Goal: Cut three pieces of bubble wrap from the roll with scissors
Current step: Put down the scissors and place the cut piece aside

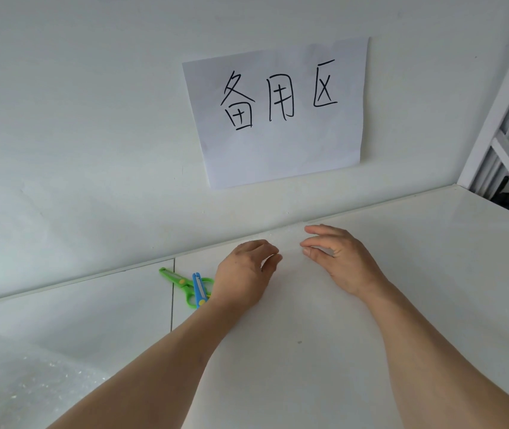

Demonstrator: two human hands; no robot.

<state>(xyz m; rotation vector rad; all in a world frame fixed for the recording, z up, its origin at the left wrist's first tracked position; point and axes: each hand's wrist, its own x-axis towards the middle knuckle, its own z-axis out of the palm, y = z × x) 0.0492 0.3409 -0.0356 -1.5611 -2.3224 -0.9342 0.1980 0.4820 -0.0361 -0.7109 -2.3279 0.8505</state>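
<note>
Bubble wrap (14, 388) btm left, both hands (290, 267) loosely curled, empty, 2 scissors (189, 287) beside, wall sign (278, 109) "备用区"

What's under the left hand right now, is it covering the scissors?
Partly. The left hand hides the handle ends of the green scissors and blue scissors; their blades show to its left on the table. Whatever else lies beneath it is covered.

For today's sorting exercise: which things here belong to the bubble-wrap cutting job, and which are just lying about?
Job:
green scissors
blue scissors
bubble wrap, bottom left

Lying about:
paper sign on the wall
white frame, far right
</note>
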